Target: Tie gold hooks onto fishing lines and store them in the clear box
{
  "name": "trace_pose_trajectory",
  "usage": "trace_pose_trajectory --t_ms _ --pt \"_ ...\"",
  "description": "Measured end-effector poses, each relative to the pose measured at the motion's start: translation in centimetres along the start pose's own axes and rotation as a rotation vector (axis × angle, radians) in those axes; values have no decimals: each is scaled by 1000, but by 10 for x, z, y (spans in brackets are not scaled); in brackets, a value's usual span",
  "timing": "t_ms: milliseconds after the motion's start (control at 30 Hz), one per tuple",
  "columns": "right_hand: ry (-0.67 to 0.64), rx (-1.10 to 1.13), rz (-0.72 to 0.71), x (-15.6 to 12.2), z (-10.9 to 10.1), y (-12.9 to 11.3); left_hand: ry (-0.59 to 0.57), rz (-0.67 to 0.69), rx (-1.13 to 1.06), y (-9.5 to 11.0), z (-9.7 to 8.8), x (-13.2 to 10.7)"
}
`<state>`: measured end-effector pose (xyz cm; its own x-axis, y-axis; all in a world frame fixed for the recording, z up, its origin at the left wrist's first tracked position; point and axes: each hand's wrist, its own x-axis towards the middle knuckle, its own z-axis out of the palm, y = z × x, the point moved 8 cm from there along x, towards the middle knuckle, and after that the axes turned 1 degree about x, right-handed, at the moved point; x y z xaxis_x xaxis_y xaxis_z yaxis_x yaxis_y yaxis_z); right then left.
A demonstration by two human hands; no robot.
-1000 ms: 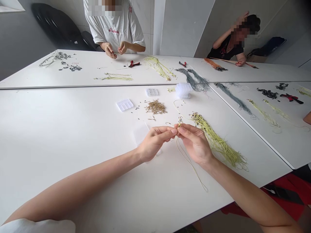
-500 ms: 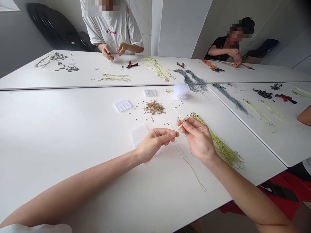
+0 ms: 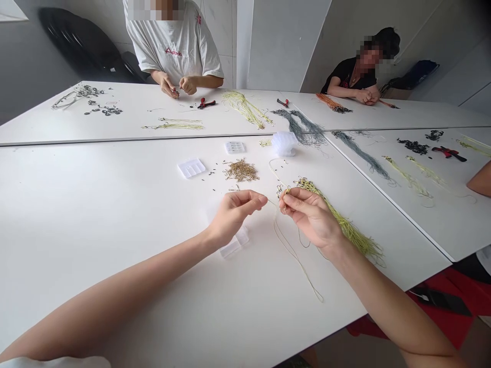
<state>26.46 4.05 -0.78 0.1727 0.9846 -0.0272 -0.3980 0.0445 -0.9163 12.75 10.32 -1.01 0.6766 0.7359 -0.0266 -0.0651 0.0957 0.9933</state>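
My right hand (image 3: pixel 310 214) pinches a small metal hook (image 3: pixel 283 191) between thumb and forefinger, with a pale yellow cord (image 3: pixel 295 250) hanging from it in a long loop. My left hand (image 3: pixel 235 214) is curled a short way to the left, and a thin strand seems to run from its fingertips towards the hook. Beside and under my right hand lies a bundle of yellow-green cords (image 3: pixel 347 227) with hooks at its upper end. A clear plastic box (image 3: pixel 232 248) lies under my left wrist.
A brass-coloured pile of small hooks (image 3: pixel 241 170) lies ahead, near a white tray (image 3: pixel 191 167), a small box (image 3: pixel 235 147) and a clear box (image 3: pixel 284 144). Two co-workers (image 3: pixel 172 51) sit at the far tables among cords and red-handled pliers (image 3: pixel 206 104).
My left hand has drawn back up and to the left, apart from my right hand. More of the clear box shows below my left wrist.
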Motion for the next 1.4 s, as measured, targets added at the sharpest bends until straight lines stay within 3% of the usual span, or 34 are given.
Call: trace_pose_trajectory --t_ms 200,433,533,733,1033,1400 --pt "-112 -65 96 -3 10 10 -76 251 263 28 8 -6" --pt "-188 -124 121 -4 15 15 -115 335 372 36 15 -11" --pt "-202 -122 122 -5 17 16 -104 309 345 33 13 -11" --pt "-141 -98 65 -4 15 10 27 134 202 18 -1 -4" --pt "-74 -90 26 0 8 8 -101 26 139 9 14 -6" --pt "-62 -50 16 -3 14 8 -209 5 99 -1 25 -9"
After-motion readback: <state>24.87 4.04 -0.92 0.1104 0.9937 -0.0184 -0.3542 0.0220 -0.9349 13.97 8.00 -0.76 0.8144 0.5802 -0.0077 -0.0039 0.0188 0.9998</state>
